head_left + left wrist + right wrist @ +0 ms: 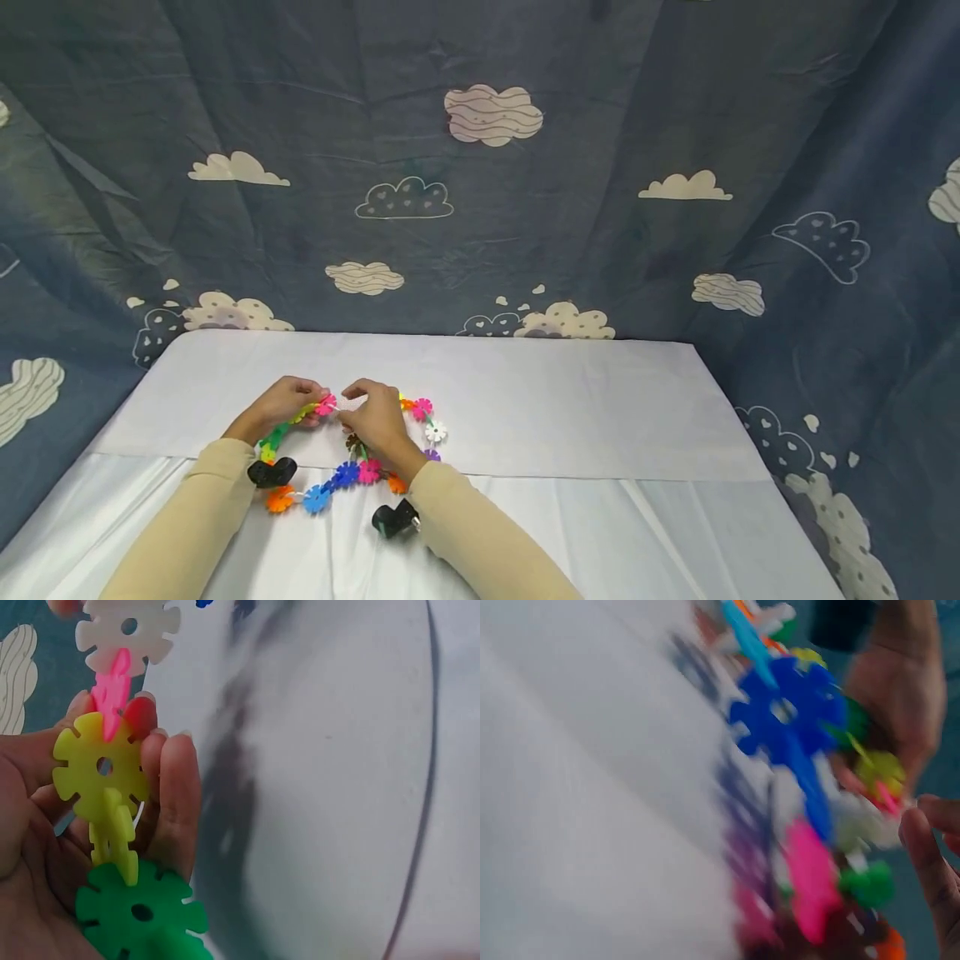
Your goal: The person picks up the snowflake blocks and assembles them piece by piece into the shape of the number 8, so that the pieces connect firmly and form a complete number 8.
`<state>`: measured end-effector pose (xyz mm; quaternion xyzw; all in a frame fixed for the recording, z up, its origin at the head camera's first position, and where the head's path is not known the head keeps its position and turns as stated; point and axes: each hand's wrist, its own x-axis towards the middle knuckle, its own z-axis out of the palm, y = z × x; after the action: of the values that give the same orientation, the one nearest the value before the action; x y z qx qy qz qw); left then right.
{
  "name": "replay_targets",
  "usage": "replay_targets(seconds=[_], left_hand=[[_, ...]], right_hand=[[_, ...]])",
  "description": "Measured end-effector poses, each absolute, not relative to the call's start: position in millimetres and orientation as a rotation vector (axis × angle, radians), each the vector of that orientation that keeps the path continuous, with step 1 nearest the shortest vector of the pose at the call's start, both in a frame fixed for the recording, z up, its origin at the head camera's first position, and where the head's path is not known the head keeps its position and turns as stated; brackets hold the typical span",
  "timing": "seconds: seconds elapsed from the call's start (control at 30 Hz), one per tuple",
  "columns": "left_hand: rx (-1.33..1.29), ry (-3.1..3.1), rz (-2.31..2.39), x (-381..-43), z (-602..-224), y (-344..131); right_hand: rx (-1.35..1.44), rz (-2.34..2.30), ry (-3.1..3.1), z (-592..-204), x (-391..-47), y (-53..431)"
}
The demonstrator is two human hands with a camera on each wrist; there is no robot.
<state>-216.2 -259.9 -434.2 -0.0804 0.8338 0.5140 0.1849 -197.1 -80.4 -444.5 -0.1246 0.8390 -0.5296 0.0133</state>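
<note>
A chain of slotted plastic flower discs in many colours runs between and below the hands. My left hand (279, 407) grips it near one end, fingers around a yellow disc (84, 769) and a pink disc (112, 694). A green disc (161, 911) hangs lower, by the palm. Slotted onto the pink one is a white disc (154, 637), whose edge my right hand (378, 421) pinches between thumb and index finger. Blue discs (345, 475) and an orange disc (280, 500) lie along the chain's near side. The right wrist view is blurred.
Beyond the right hand, more of the chain curves over the white cloth (570, 417), with a pink disc (422, 408) and another white disc (435, 431). A dark curtain (570, 233) with cloud prints hangs behind the table. Black wrist cameras (272, 473) sit on both wrists.
</note>
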Motion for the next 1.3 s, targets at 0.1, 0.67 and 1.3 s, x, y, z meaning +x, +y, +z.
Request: replay_targets(seconds=[0.1,0.67,1.3], left_hand=[[-0.223,2.341,1.459,-216.7,-434.2,-259.9],[-0.241,2.303,1.412,-217.7,-437.8,-255.7],[-0.252,2.259,1.493,-210.2,-436.9,-257.3]], right_hand=[[-0.435,-1.654,2.628,-439.4,-199.1,-58.9],[-0.322,-0.996,2.813,-450.3,-172.0,-59.9],[-0.31,-0.887,2.87,-429.5,-183.8,-72.5]])
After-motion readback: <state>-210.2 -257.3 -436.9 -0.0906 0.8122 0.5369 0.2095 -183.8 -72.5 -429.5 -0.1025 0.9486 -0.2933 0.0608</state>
